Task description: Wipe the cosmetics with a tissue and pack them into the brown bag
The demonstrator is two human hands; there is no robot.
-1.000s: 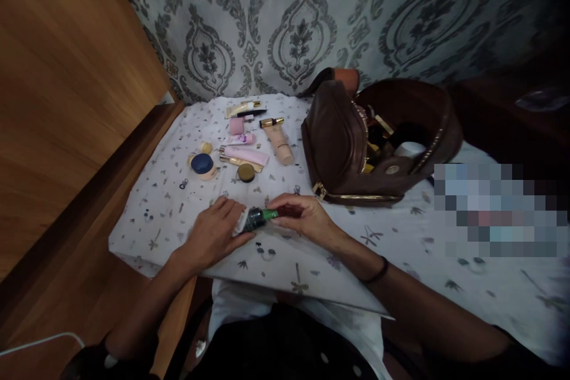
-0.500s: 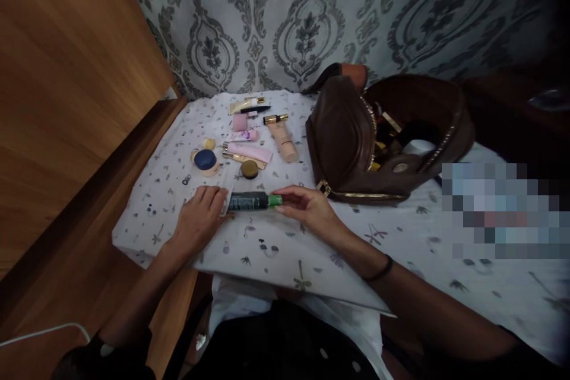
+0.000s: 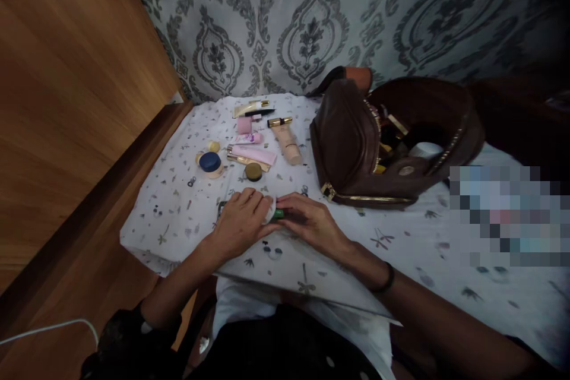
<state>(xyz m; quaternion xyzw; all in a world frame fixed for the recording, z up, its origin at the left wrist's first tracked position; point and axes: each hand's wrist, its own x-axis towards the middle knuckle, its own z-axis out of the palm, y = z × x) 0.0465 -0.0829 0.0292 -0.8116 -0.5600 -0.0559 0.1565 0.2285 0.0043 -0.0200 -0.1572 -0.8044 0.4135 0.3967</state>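
A dark bottle with a green cap [image 3: 279, 213] lies sideways just above the tabletop, mostly covered by my left hand [image 3: 240, 222]. Under the fingers of that hand, a white tissue [image 3: 270, 211] is pressed around the bottle near the cap. My right hand [image 3: 314, 224] pinches the green end between thumb and fingers. The bottle's dark far end peeks out left of my left hand. Just beyond my hands sit a round container with an olive-gold lid [image 3: 253, 171] and a jar with a dark blue lid [image 3: 210, 162].
Pink and beige tubes [image 3: 287, 145], a pink bottle [image 3: 244, 125] and other cosmetics lie toward the back on the patterned cloth [image 3: 169, 202]. An unzipped brown bag [image 3: 342, 142] with items inside stands at right. A wooden cabinet [image 3: 80, 71] borders the left side.
My left hand has slid right with the tissue along the bottle, from its dark end to near the green cap. My right hand keeps its hold. The view has shifted slightly.
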